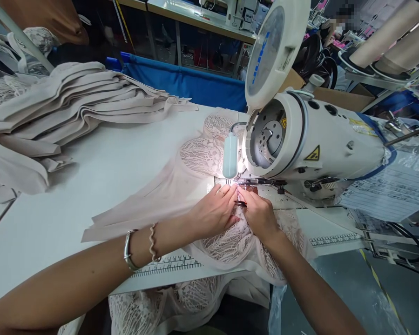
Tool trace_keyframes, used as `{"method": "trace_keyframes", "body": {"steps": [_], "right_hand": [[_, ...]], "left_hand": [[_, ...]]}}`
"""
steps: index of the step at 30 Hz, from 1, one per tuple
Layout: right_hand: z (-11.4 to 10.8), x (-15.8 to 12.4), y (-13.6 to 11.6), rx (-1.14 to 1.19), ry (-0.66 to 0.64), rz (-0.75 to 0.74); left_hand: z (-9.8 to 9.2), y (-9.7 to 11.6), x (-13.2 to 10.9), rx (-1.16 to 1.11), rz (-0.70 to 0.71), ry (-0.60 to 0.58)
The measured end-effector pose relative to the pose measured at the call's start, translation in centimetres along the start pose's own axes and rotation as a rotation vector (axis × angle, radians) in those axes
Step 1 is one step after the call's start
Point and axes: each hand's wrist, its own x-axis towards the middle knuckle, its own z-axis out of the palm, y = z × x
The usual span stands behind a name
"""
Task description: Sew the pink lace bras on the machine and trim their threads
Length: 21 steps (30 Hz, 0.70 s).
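A pale pink lace and mesh garment lies on the white table, running under the needle area of a white sewing machine. My left hand rests on the fabric just in front of the presser foot, fingers bent and pressing the cloth down. My right hand sits beside it, fingers closed in a pinch on the fabric edge at the needle. A small lamp on the machine lights the spot. Two bracelets are on my left wrist.
A stack of beige cut fabric pieces is piled at the back left of the table. A blue bin stands behind the table. Thread cones rise at the upper right. Papers lie beside the machine.
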Motion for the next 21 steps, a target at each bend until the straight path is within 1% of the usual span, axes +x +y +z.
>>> {"method": "trace_keyframes", "body": {"steps": [3, 8, 11, 15, 17, 19, 21], "right_hand": [[-0.04, -0.02, 0.02, -0.022, -0.044, 0.008], [0.03, 0.07, 0.10, -0.070, -0.062, 0.015], [0.23, 0.14, 0.24, -0.098, -0.044, -0.009], [0.29, 0.38, 0.08, -0.092, 0.021, -0.043], [0.12, 0.59, -0.05, -0.078, 0.012, -0.013], [-0.20, 0.79, -0.02, -0.066, -0.051, 0.061], [-0.68, 0.89, 0.26, -0.039, -0.116, 0.150]], "left_hand": [[0.09, -0.07, -0.13, 0.023, -0.008, -0.001], [0.31, -0.26, -0.27, 0.076, -0.018, 0.009], [0.40, -0.40, -0.26, 0.094, -0.010, 0.010], [0.46, -0.73, -0.16, 0.099, 0.003, 0.015], [0.37, -0.86, -0.13, 0.116, 0.006, 0.019], [0.15, -0.73, -0.20, 0.166, 0.027, 0.023], [-0.13, -0.22, -0.42, 0.238, 0.095, -0.002]]}}
